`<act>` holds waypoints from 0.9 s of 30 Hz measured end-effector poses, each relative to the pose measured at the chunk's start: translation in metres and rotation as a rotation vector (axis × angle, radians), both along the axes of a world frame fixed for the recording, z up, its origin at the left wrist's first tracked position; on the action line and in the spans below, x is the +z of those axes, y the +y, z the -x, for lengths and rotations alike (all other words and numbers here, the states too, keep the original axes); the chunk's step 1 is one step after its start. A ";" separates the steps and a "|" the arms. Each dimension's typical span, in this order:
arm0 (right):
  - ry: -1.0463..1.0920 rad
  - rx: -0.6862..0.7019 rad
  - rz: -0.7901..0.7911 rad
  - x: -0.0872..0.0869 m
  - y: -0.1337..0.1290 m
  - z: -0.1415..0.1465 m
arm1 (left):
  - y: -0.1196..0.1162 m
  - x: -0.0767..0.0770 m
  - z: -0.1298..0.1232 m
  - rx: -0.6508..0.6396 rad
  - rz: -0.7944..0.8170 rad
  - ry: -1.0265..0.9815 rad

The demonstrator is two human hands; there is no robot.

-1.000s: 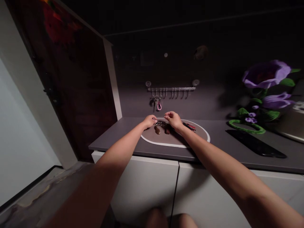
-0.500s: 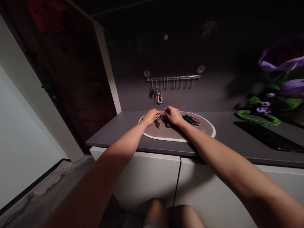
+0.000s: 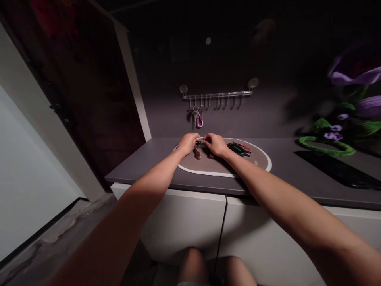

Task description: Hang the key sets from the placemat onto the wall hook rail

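Both my hands are close together over the brown oval mat (image 3: 202, 169) on the counter. My left hand (image 3: 188, 143) is closed, its fingertips on a small bunch of keys (image 3: 198, 145). A brown leather fob (image 3: 197, 153) hangs below it onto the mat. Facing it, my right hand (image 3: 215, 144) pinches at the same metal bunch; its fingertips partly cover what they grip. Under the right hand lies a darker brown fob (image 3: 210, 156). To the right rests a pile of keys (image 3: 238, 149) with dark and red pieces.
Above the mat, a clear hook rail (image 3: 218, 95) on the wall carries keys and a pink carabiner (image 3: 200, 120). Further right are a green ring (image 3: 327, 146), purple flowers (image 3: 369, 106) and a flat black object (image 3: 336, 170). White cabinet doors (image 3: 184, 222) stand below the counter.
My two hands have drawn slightly closer together at the keys, and the right fingertips have come down a little. The view has shifted slightly.
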State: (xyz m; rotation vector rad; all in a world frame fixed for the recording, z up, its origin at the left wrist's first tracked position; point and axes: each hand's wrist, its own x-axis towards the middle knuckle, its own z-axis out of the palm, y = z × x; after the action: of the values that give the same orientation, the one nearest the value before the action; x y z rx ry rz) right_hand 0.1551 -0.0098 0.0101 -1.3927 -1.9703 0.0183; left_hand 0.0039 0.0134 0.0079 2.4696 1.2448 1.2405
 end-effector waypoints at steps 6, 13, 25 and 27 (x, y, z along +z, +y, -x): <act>0.014 -0.008 0.009 0.002 -0.003 0.001 | 0.000 -0.002 -0.003 -0.059 0.097 -0.208; 0.102 0.057 -0.045 0.004 -0.004 0.002 | 0.001 0.002 -0.008 -0.135 0.357 -0.648; 0.314 0.142 -0.029 0.006 -0.007 0.004 | -0.008 0.003 -0.007 -0.307 0.536 -0.801; 0.326 0.140 -0.042 0.007 -0.007 0.004 | -0.009 0.003 -0.007 -0.309 0.541 -0.805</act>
State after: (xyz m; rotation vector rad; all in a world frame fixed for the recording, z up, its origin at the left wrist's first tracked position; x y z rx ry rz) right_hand 0.1514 -0.0164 0.0168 -1.1415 -1.7788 0.2522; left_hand 0.0109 0.0045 0.0112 1.4640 0.7876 1.3576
